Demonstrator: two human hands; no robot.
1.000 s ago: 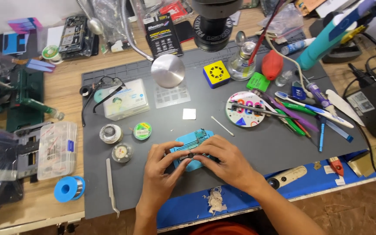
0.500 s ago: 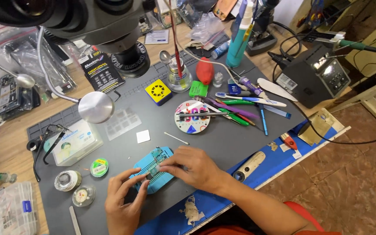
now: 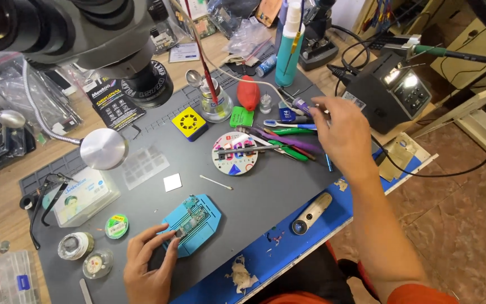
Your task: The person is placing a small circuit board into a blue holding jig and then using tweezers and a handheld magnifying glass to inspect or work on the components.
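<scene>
Left hand low on the grey rubber work mat, fingers curled, thumb and fingertips pressed to the near edge of a blue hexagonal plastic board holder carrying a small green circuit board. Right hand raised far across the mat, fingers loosely spread and gripping nothing, over a cluster of purple, green and blue hand tools beside a round white magnetic parts dish. White cotton swab and small white square pad lying between holder and dish. Yellow square case, glass liquid jar and black soldering station farther back. Grey cylindrical loupe at the mat's near right edge.
</scene>
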